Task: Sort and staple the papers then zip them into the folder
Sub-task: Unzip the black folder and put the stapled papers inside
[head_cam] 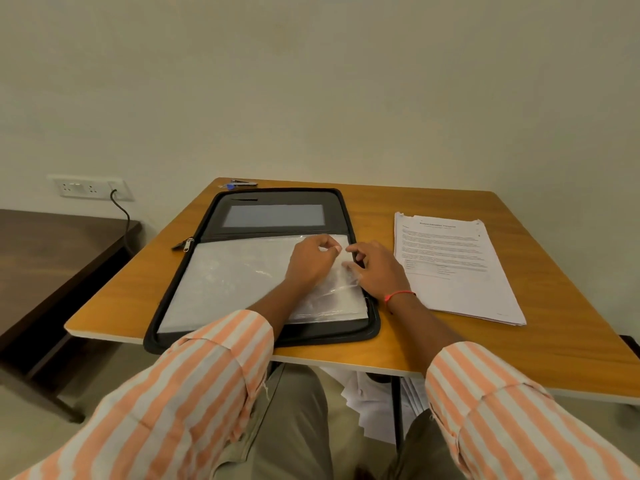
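- Left hand (313,259): the fingers are curled and thumb and forefinger meet on the upper right edge of the clear plastic sleeve (235,278), pinching it.
- Right hand (375,271): it lies just beside the left hand, over the right edge of the sleeve. The fingers are bent and the fingertips (350,250) touch the plastic. Whether they grasp the sleeve or only rest on it cannot be told. The plastic under this hand is creased.
- Right wrist: it carries a red thread (398,295). Both forearms wear orange-and-white striped sleeves (194,393).
- Folder (346,336): black, zip type, lying open and flat on the wooden surface (450,351) directly in front of the person. The sleeve covers the near half. The far half shows a grey pocket panel (273,215).
- Zipper pull (187,244): it lies at the left side of the folder, at the fold, resting on the surface.
- Papers (450,268): one stack of printed sheets lies flat on the surface to the right of the folder, near it but not touching, outside the folder.
- Stapler (244,182): it lies at the far edge of the surface, just behind the folder.
- Floor under the surface: more white sheets (377,410) are visible.
- Wall, left: a socket plate (90,188) holds a plugged black cable (123,209), above a dark wooden bench (52,244).
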